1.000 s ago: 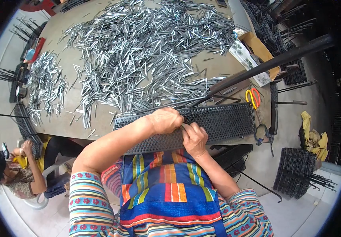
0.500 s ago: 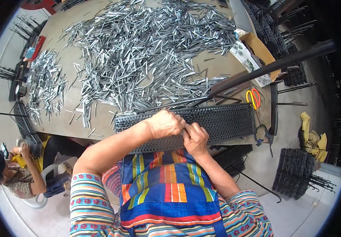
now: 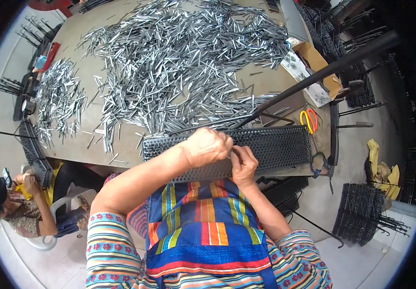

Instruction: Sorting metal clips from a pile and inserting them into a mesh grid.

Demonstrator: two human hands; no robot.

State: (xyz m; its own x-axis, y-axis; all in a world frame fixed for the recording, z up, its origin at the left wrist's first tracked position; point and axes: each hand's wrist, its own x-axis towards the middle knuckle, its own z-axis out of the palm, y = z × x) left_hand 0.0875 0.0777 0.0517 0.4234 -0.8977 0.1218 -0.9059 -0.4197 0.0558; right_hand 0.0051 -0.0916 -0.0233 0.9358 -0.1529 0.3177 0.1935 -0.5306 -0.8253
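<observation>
A long black perforated rack [image 3: 280, 147] lies across the table's near edge, right against my apron, with a thick black rod [image 3: 309, 84] rising from its far side to the upper right. Over the rack's middle, my left hand [image 3: 209, 147] is closed with its fingers curled toward the right. My right hand [image 3: 244, 166] is closed beside it, thumb and fingers pinched together near the left fingertips. Whatever small thing the fingers may hold is hidden by the hands. Beyond the rack spreads a big heap of thin silvery metal strips [image 3: 169, 62].
Yellow-and-orange-handled scissors [image 3: 309, 120] and an open cardboard box [image 3: 314, 72] lie at the table's right. A smaller strip pile [image 3: 61, 96] is at left, near a seated person [image 3: 25, 207]. Black racks with hooks [image 3: 359, 212] stand on the floor at right.
Both hands have shifted slightly to the right along the rack, still closed and close together. The black rod's upper end sits a little lower and further left before, now higher.
</observation>
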